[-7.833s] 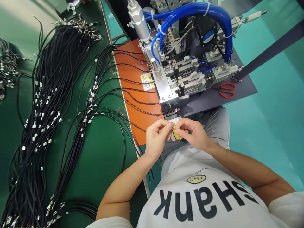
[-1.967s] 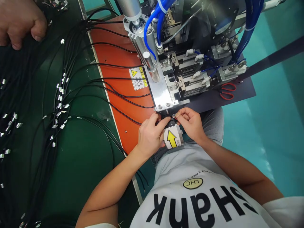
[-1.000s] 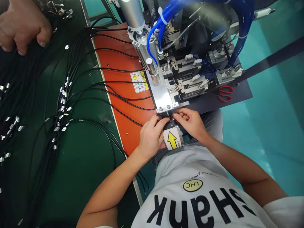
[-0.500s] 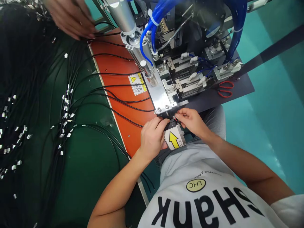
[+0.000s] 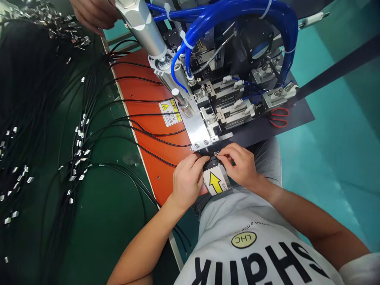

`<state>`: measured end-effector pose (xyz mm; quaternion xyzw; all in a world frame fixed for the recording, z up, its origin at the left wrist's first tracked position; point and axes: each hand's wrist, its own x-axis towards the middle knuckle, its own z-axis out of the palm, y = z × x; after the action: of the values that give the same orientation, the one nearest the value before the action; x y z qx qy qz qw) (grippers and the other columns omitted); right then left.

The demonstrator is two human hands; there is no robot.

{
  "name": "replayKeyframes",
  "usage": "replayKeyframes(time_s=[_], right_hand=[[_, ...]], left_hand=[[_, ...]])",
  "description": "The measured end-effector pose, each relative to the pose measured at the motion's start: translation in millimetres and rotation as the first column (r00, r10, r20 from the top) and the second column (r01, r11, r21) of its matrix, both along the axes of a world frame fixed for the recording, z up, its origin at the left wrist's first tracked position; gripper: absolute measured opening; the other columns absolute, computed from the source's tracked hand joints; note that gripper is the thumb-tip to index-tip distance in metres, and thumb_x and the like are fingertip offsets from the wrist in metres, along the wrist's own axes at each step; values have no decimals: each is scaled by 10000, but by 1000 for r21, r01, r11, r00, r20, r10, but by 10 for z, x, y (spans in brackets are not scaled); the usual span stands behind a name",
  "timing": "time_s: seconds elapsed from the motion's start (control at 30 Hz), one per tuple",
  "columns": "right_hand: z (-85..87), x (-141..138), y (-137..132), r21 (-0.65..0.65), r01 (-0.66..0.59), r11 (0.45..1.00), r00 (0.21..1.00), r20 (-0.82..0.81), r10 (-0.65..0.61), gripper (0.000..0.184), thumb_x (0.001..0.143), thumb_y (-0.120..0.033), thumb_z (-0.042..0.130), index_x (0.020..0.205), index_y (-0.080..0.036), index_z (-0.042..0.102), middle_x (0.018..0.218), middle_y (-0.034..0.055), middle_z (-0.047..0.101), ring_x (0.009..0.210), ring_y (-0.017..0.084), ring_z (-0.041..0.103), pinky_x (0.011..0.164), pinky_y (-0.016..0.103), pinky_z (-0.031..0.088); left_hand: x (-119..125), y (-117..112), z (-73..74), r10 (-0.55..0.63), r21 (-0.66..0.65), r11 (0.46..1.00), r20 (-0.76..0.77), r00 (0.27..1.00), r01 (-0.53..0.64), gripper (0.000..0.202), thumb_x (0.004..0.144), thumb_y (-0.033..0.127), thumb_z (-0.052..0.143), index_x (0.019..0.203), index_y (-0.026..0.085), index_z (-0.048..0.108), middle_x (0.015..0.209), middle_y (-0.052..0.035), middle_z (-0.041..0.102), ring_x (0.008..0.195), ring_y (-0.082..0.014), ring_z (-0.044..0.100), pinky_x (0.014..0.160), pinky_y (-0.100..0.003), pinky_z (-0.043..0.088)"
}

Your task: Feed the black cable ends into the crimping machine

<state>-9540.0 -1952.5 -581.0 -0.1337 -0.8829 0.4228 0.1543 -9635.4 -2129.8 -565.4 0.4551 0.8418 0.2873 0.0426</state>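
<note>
My left hand (image 5: 187, 178) is closed at the front end of the machine (image 5: 194, 132), its thumb and fingers pinched around a black cable (image 5: 158, 155) that runs in from the left. My right hand (image 5: 240, 165) faces it from the right, thumb and forefinger pressed together at a small metallic tip (image 5: 216, 153). What exactly the right fingers hold is too small to make out. Just below both hands sits a machine part with a yellow arrow label (image 5: 215, 183). The left palm hides part of its side.
Several black cables cross the orange plate (image 5: 142, 99) from the green table (image 5: 109, 221), where bundles with silvery connectors (image 5: 79, 136) lie. Red-handled scissors (image 5: 279, 118) rest on the dark shelf. Blue air hoses (image 5: 237, 10) arch over the machine. Another person's hand (image 5: 96, 14) is at upper left.
The view has shifted slightly, so the machine appears lower. My right fingers have curled in closer to my left hand. The other person's hand has drawn up and away from the cables.
</note>
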Motion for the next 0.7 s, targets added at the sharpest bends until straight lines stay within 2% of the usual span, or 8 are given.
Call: replayKeyframes(time_s=[0.1, 0.2, 0.27, 0.33, 0.43, 0.57, 0.63, 0.7], right_hand=[[21, -45, 27, 9, -12, 1000, 999, 32, 11, 126, 970, -263, 520, 903, -215, 615, 888, 48, 639, 753, 170, 588, 733, 328, 459], [-61, -60, 9, -193, 37, 981, 997, 75, -23, 134, 962, -304, 537, 880, -210, 588, 879, 36, 599, 698, 144, 562, 689, 301, 461], [-157, -52, -11, -402, 98, 910, 992, 116, -55, 176, 950, -367, 561, 868, -212, 563, 814, 14, 570, 632, 125, 537, 606, 272, 445], [-238, -34, -18, -581, 143, 801, 984, 172, -51, 232, 935, -442, 580, 883, -218, 545, 701, -21, 529, 551, 112, 499, 520, 249, 398], [-276, -12, -2, -707, 202, 678, 969, 245, -33, 298, 906, -514, 609, 921, -221, 558, 608, -53, 484, 491, 102, 467, 469, 238, 341], [-242, -35, 17, -760, 233, 607, 957, 290, -4, 344, 878, -556, 632, 922, -217, 592, 625, -47, 515, 506, 99, 459, 489, 242, 348], [-232, -59, 24, -793, 219, 568, 955, 294, 42, 352, 865, -558, 648, 906, -212, 600, 632, -48, 527, 511, 96, 445, 497, 240, 352], [-222, -78, 37, -802, 209, 559, 958, 284, 49, 349, 877, -548, 638, 871, -200, 605, 633, -46, 530, 527, 94, 449, 522, 238, 369]], left_hand=[[4, -1, -8, -1, -8, 1000, 8, 1000, 1, 266, 937, 126, 489, 1142, 188, 647, 982, -86, 655, 964, -204, 612, 792, -316, 485], [4, 1, -12, 9, -16, 1000, -10, 1000, -10, 264, 928, 118, 501, 1135, 189, 649, 992, -85, 662, 921, -201, 600, 781, -326, 465], [3, 7, -5, 14, -21, 1000, -56, 998, -16, 244, 918, 115, 521, 1109, 191, 653, 958, -78, 670, 919, -212, 586, 788, -344, 449], [6, 11, 9, 13, -31, 999, -117, 993, -16, 227, 903, 117, 549, 1087, 187, 660, 939, -81, 673, 961, -238, 570, 807, -367, 437], [32, 7, 32, 23, -55, 998, -196, 980, -34, 241, 893, 119, 564, 1101, 172, 673, 944, -109, 645, 939, -245, 535, 780, -367, 434], [84, -23, 37, 36, -110, 992, -280, 959, -69, 290, 898, 136, 571, 1163, 197, 669, 954, -110, 624, 844, -225, 503, 727, -366, 416], [91, -39, 18, 31, -78, 996, -221, 975, -49, 315, 908, 121, 550, 1194, 204, 652, 967, -105, 612, 867, -219, 526, 745, -361, 437], [79, -51, -11, 12, -7, 1000, -92, 996, -13, 335, 918, 89, 513, 1215, 190, 633, 982, -103, 597, 905, -203, 554, 773, -338, 473]])
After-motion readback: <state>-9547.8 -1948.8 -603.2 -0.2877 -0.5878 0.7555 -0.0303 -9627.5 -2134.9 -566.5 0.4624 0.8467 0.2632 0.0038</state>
